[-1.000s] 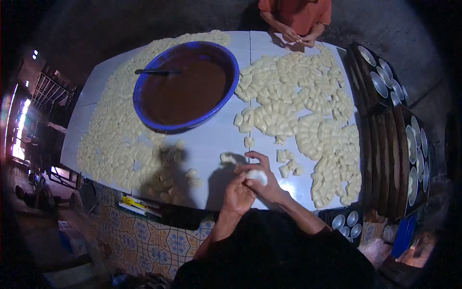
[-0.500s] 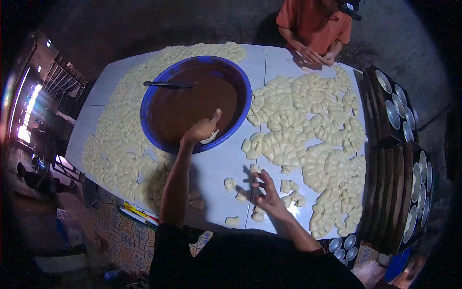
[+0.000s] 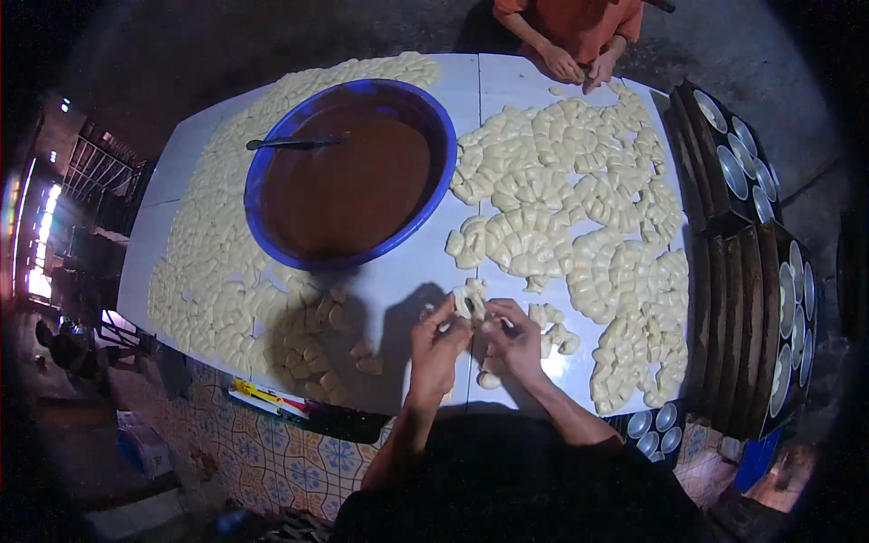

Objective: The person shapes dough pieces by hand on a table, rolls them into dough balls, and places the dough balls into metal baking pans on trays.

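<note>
Over the front middle of the table, my left hand (image 3: 436, 342) and my right hand (image 3: 514, 338) are closed around one pale dough piece (image 3: 470, 297). A dark spot shows in the middle of that piece, between my fingertips. Beyond my left hand stands a blue basin (image 3: 262, 237) of smooth brown paste (image 3: 358, 181). Across the basin's left rim lies a dark-handled utensil (image 3: 291, 143). Several loose dough pieces (image 3: 554, 330) lie beside my right hand, and others are partly hidden under my hands.
Cut dough pieces cover the table's left side (image 3: 204, 290) and right side (image 3: 584, 217). Stacked dark trays with round metal cups (image 3: 786, 326) line the right edge. More metal cups (image 3: 654, 434) sit below the front right corner. Across the table, a person in an orange shirt (image 3: 575, 27) handles something small.
My left hand has come from the basin back toward me and met my right hand. Both hands now grip a dough piece. The view has shifted slightly.
</note>
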`<action>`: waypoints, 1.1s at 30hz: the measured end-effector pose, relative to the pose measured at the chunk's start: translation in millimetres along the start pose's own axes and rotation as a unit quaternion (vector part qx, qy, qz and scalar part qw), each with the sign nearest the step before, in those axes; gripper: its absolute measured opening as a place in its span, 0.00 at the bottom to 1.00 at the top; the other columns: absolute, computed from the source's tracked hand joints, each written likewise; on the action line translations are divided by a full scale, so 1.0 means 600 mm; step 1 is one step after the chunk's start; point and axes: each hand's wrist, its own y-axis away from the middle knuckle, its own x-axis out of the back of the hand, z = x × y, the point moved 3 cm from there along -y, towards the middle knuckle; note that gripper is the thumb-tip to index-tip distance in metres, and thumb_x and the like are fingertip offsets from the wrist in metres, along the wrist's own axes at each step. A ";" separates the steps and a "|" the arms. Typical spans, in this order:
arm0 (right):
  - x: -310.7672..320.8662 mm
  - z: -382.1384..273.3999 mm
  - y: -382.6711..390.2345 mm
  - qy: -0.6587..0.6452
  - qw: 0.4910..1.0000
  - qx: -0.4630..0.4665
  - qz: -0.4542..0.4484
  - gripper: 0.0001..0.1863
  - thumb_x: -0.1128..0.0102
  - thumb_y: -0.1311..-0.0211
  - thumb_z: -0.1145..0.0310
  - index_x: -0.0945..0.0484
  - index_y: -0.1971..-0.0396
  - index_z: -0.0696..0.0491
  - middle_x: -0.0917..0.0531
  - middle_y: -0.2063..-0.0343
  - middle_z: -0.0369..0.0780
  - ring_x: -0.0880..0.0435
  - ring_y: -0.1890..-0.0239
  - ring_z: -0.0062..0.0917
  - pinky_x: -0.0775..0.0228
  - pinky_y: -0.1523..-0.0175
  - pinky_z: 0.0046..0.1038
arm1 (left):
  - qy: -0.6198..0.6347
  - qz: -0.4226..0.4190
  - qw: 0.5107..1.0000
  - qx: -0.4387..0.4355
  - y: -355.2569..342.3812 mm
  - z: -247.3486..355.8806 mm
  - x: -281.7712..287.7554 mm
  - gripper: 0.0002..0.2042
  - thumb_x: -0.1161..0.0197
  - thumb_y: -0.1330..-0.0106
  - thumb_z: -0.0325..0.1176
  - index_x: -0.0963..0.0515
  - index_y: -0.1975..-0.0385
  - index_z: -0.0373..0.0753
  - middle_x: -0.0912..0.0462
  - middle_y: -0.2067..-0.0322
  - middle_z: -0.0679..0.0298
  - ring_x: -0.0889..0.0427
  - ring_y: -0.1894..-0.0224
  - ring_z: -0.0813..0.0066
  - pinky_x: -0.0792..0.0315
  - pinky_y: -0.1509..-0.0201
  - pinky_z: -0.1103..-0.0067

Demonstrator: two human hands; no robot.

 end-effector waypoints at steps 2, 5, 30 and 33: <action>0.001 -0.032 0.020 0.308 0.913 0.263 -0.047 0.13 0.39 0.46 0.74 0.22 0.59 0.57 0.25 0.56 0.41 0.24 0.60 0.30 0.32 0.52 0.27 | -0.134 -0.029 0.988 -0.075 0.018 -0.010 0.002 0.20 0.45 0.41 0.17 0.30 0.47 0.28 0.23 0.59 0.58 0.21 0.57 0.74 0.26 0.56 0.81; 0.024 -0.016 0.034 0.298 0.906 0.284 -0.096 0.12 0.41 0.46 0.76 0.21 0.60 0.57 0.25 0.56 0.43 0.24 0.58 0.35 0.31 0.53 0.27 | -0.294 -0.072 0.943 -0.139 0.046 -0.004 -0.007 0.21 0.41 0.42 0.16 0.29 0.47 0.28 0.24 0.57 0.59 0.22 0.56 0.75 0.26 0.54 0.81; 0.083 0.092 0.193 -0.060 0.979 -0.138 -0.140 0.27 0.44 0.37 0.71 0.38 0.39 0.57 0.20 0.61 0.41 0.21 0.64 0.21 0.26 0.62 0.22 | -0.206 -0.154 0.933 -0.253 0.156 -0.102 0.021 0.18 0.38 0.47 0.16 0.28 0.55 0.33 0.31 0.54 0.59 0.25 0.52 0.71 0.30 0.46 0.77; 0.102 0.129 0.188 0.028 0.991 -0.131 0.029 0.24 0.45 0.42 0.78 0.33 0.43 0.62 0.21 0.54 0.43 0.21 0.57 0.21 0.28 0.52 0.22 | -0.399 -0.008 0.862 -0.312 0.149 -0.097 0.078 0.15 0.37 0.50 0.18 0.26 0.61 0.33 0.30 0.53 0.58 0.27 0.48 0.62 0.34 0.42 0.72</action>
